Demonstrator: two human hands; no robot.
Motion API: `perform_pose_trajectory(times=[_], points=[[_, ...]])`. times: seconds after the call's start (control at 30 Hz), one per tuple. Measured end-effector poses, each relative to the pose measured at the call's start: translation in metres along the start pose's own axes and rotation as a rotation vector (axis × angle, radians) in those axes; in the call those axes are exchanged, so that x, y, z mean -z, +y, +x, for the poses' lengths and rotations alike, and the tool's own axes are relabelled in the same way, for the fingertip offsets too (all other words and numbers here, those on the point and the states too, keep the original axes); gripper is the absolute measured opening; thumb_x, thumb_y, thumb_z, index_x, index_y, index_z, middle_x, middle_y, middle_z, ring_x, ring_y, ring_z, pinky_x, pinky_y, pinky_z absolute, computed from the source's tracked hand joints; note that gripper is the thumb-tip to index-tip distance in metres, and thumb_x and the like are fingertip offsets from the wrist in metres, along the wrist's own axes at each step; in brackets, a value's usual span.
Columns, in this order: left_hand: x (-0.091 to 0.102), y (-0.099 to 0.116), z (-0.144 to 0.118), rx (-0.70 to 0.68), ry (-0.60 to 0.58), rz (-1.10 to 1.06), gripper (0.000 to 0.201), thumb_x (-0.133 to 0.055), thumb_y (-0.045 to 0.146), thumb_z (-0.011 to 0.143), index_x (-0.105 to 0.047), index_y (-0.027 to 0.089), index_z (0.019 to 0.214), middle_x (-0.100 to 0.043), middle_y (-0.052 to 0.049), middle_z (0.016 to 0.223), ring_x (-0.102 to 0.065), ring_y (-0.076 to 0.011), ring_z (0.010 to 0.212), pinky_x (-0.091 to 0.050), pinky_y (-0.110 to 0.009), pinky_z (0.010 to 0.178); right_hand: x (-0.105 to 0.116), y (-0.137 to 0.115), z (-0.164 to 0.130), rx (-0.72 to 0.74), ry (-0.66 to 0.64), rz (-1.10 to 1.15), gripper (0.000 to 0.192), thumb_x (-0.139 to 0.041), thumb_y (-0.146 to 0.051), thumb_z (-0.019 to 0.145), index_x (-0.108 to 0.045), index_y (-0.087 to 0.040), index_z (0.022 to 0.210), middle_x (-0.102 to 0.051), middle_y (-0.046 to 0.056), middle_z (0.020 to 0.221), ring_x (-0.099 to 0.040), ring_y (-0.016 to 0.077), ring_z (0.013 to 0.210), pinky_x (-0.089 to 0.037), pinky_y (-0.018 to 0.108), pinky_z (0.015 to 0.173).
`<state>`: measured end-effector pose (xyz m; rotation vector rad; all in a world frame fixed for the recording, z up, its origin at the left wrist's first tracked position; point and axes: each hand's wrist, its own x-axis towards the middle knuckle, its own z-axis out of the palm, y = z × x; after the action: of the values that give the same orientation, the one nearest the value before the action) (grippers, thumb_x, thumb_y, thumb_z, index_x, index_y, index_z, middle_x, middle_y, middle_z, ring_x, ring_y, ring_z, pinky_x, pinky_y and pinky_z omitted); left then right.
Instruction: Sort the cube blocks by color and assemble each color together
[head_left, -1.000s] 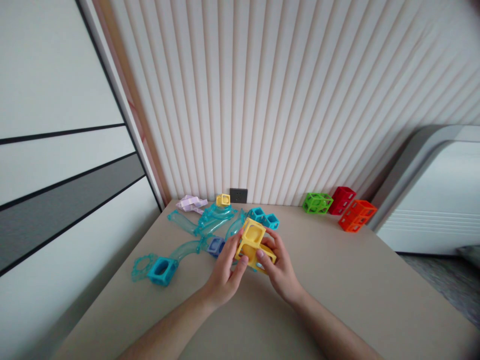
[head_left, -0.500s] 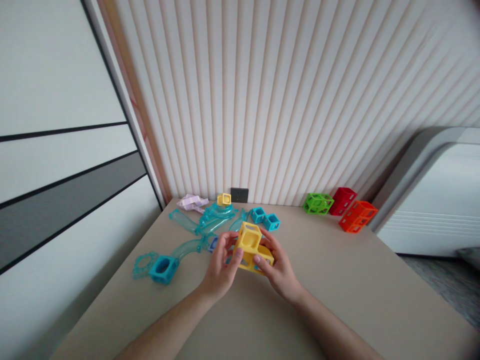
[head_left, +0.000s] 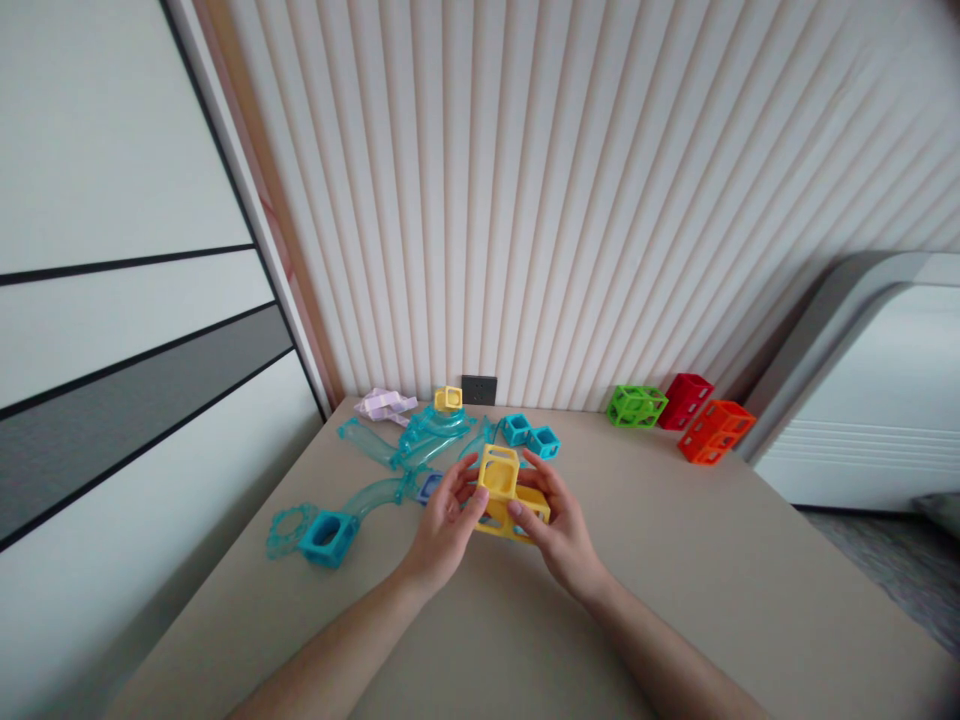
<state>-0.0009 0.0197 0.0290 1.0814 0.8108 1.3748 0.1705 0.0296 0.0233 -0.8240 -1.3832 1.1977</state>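
Between my two hands is a group of joined yellow cube blocks (head_left: 499, 478), hollow-framed, with one cube standing above the others. My left hand (head_left: 448, 515) grips its left side, thumb on the near face and fingers behind. On the right side, my right hand (head_left: 553, 515) holds it too, its thumb pressed on the front near the joint between cubes. Just left of my left fingers lies a blue-violet block (head_left: 429, 488), partly hidden. Behind the yellow piece, two joined light-blue cube blocks (head_left: 529, 436) rest on the table.
Clear teal track tubes (head_left: 375, 492) spread over the table's left part, with a teal cube (head_left: 328, 538) at the near end. A yellow cube (head_left: 448, 398) and lilac pieces (head_left: 385, 404) lie by the wall. Green (head_left: 636, 406), red (head_left: 685, 401) and orange blocks (head_left: 716, 432) stand back right.
The yellow piece has turned slightly in my hands and sits a little more upright. My fingers have shifted a bit on it; everything else on the table stays in place.
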Motion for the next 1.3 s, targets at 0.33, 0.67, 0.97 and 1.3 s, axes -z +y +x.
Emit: perform_pose_trajectory(times=[0.33, 0.67, 0.97, 1.3], points=[[0.003, -0.002, 0.001, -0.033, 0.057, 0.007, 0.055, -0.078, 0.04, 0.08, -0.06, 0.019, 0.128, -0.069, -0.013, 0.12, -0.065, -0.0296, 0.115, -0.054, -0.038, 0.095, -0.003, -0.009, 0.001, -0.044, -0.028, 0.002, 0.06, -0.073, -0.046, 0.085, -0.053, -0.026, 0.138, -0.07, 0.009, 0.115, -0.07, 0.0237, 0.097, -0.058, 0.037, 0.085], [0.003, 0.0, 0.0, 0.006, -0.042, 0.013, 0.044, -0.076, 0.041, 0.082, -0.066, 0.017, 0.117, -0.072, -0.014, 0.118, -0.067, -0.0301, 0.113, -0.052, -0.041, 0.098, -0.001, -0.006, 0.0, 0.0, -0.032, 0.016, 0.059, -0.072, -0.044, 0.086, -0.052, -0.025, 0.139, -0.067, 0.01, 0.124, -0.069, 0.0244, 0.102, -0.059, 0.035, 0.082], [0.001, 0.007, -0.003, -0.061, -0.016, -0.024, 0.044, -0.076, 0.042, 0.081, -0.067, 0.018, 0.117, -0.073, -0.013, 0.114, -0.069, -0.0274, 0.105, -0.054, -0.038, 0.092, 0.003, -0.006, -0.002, 0.127, -0.057, -0.079, 0.053, -0.06, -0.043, 0.095, -0.046, -0.03, 0.144, -0.063, 0.009, 0.13, -0.064, 0.0243, 0.115, -0.054, 0.04, 0.096], [0.021, 0.009, 0.009, -0.203, 0.463, -0.334, 0.046, -0.07, 0.057, 0.078, -0.068, 0.021, 0.106, -0.071, -0.003, 0.091, -0.068, -0.0196, 0.084, -0.053, -0.03, 0.078, -0.024, -0.003, 0.125, 0.158, 0.135, -0.638, 0.045, -0.055, -0.041, 0.093, -0.054, -0.02, 0.132, -0.068, 0.012, 0.118, -0.064, 0.0235, 0.109, -0.051, 0.039, 0.095]])
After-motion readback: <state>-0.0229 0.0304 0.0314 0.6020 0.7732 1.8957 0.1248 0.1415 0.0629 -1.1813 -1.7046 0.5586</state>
